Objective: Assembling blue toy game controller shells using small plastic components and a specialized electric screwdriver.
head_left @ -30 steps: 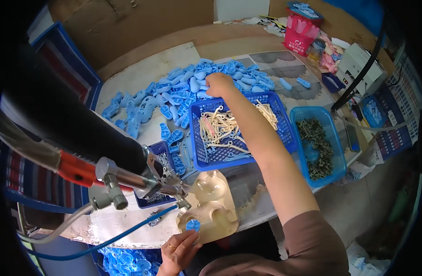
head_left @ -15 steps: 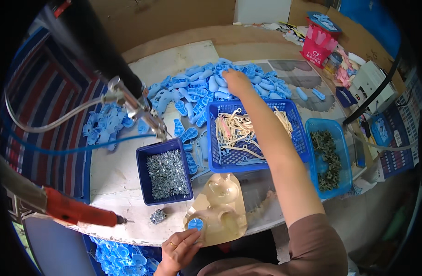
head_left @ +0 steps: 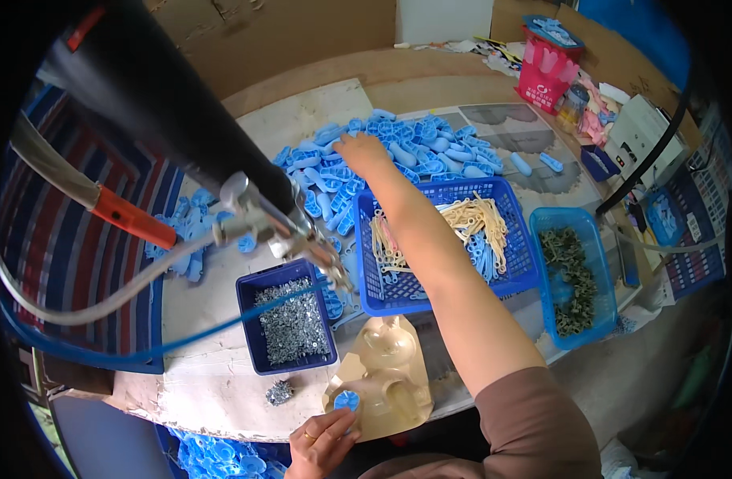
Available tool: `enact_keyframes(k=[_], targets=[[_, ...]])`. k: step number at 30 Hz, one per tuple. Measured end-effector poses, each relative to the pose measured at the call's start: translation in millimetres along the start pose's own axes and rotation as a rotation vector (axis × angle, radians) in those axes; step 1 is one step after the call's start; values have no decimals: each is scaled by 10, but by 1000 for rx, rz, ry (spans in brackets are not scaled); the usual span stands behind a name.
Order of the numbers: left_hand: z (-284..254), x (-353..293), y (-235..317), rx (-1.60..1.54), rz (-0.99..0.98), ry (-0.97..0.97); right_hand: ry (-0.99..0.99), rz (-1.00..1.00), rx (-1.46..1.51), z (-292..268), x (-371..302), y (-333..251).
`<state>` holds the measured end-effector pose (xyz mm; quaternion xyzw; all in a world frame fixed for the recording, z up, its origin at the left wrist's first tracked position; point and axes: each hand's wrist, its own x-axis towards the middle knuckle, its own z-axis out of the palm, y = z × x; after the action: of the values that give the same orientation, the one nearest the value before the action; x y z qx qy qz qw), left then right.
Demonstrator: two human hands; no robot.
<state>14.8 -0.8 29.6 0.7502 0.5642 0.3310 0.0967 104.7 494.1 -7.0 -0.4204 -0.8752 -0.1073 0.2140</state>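
Blue shells (head_left: pixel 402 154) could slide if my right hand (head_left: pixel 363 153), grip unclear, jostles them; my left hand (head_left: pixel 321 445) pinches a round piece (head_left: pixel 347 400).

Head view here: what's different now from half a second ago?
The right hand has moved left along the pile of blue parts; whether its fingers have taken hold of one is unclear. The red tool has swung higher in the picture, and the black hanging tool's metal tip lower and rightward. The left hand stays at the small blue piece on the amber fixture.
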Motion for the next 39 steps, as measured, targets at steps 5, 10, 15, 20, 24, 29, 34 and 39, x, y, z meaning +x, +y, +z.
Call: enact_keyframes(k=[5, 10, 15, 20, 24, 29, 34, 39], targets=[[-29, -100, -77, 7, -26, 9, 38, -19, 112, -223, -109, 255], [-9, -102, -89, -3, -48, 20, -253, 82, 224, -593, -363, 723], [-38, -102, -31, -2, -70, 26, -62, 132, 290, -610, -372, 581], [-14, -82, -10, 12, -63, 34, 157, -81, 187, -229, -222, 260], [-52, -84, 1, 16, -87, 48, -24, -50, 36, -229, -136, 159], [-73, -125, -28, -9, -62, 61, 32, 80, 794, -387, -200, 702], [-109, -219, -30, 10, -62, 41, -338, 389, 1465, -1151, -747, 438], [-59, -169, -22, 178, 77, -10, -412, 358, 1455, -1573, -1393, 269]])
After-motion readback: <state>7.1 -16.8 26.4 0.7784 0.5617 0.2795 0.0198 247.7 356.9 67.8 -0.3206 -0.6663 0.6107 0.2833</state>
